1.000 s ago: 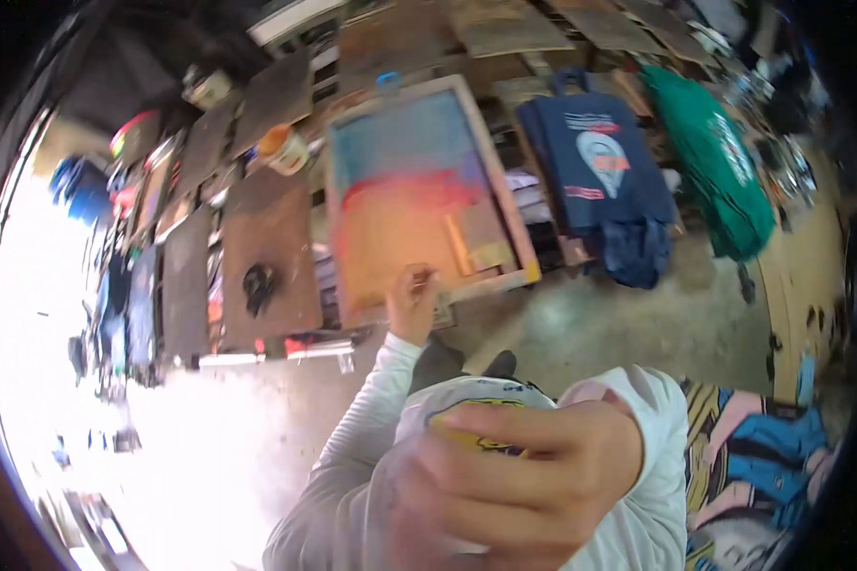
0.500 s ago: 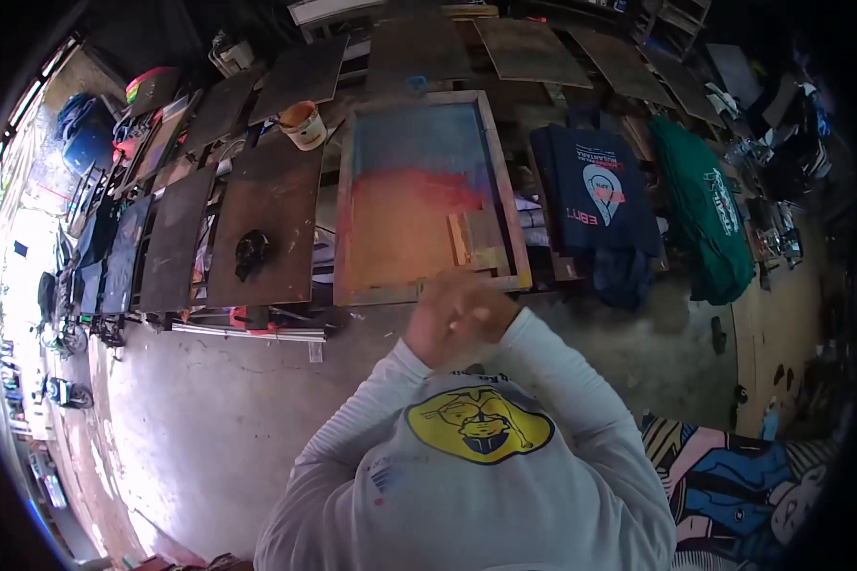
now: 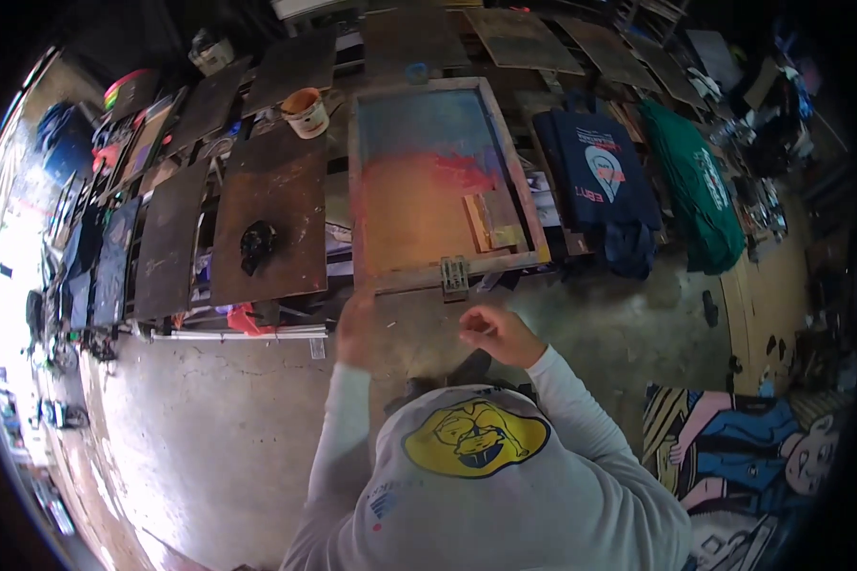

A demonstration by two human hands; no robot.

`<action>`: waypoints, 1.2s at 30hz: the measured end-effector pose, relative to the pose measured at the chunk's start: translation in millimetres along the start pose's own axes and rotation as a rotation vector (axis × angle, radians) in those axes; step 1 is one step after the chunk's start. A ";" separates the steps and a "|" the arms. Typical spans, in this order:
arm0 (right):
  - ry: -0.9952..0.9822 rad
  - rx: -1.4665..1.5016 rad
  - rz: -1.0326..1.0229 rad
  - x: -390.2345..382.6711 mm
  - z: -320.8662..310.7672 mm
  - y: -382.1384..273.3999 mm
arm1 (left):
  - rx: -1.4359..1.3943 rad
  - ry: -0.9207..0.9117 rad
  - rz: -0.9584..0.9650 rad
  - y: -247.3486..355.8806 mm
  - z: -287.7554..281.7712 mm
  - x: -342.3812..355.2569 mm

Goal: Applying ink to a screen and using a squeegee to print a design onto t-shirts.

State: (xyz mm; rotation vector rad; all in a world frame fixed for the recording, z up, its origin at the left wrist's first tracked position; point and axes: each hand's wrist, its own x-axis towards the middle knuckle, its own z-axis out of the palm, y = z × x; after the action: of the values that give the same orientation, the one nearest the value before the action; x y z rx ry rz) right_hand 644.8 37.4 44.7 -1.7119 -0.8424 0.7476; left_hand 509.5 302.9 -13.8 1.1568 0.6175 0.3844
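A wooden screen-printing frame lies ahead of me, its mesh stained blue, red and orange. My left hand is at the frame's near left corner, smeared by motion; whether it touches the wood I cannot tell. Nearer to me and to the right, my right hand hovers above the floor, fingers loosely curled and apart from the thumb, with nothing visible in it. A metal hinge clamp sits at the middle of the frame's near edge. Through the mesh shows a pale wooden strip near the right side.
Left of the frame, a dark board carries a crumpled black lump and a paint-smeared bucket. Navy bags and a green bag lie to the right. White rods stick out below the boards. A painted figure panel is at lower right.
My hands were together at the frame's near edge and have parted. The left moved left to the corner, the right back to the right. The hinge clamp now shows.
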 end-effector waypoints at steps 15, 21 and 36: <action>0.278 0.735 0.249 -112.8 -25.1 31.0 | 0.342 -1.108 -0.220 20.8 94.1 -35.6; 0.417 0.848 0.115 -215.3 -130.6 45.7 | -0.348 -1.322 -0.702 -3.1 225.7 -25.4; 0.789 0.655 0.503 -312.7 -315.4 147.8 | 0.647 -0.833 0.110 -92.5 484.9 0.0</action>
State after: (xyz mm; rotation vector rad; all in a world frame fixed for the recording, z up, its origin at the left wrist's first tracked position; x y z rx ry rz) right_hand 751.7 -417.1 11.6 -1.4163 0.3656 0.5054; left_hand 813.4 -83.7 29.1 1.8163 -0.0820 -0.2460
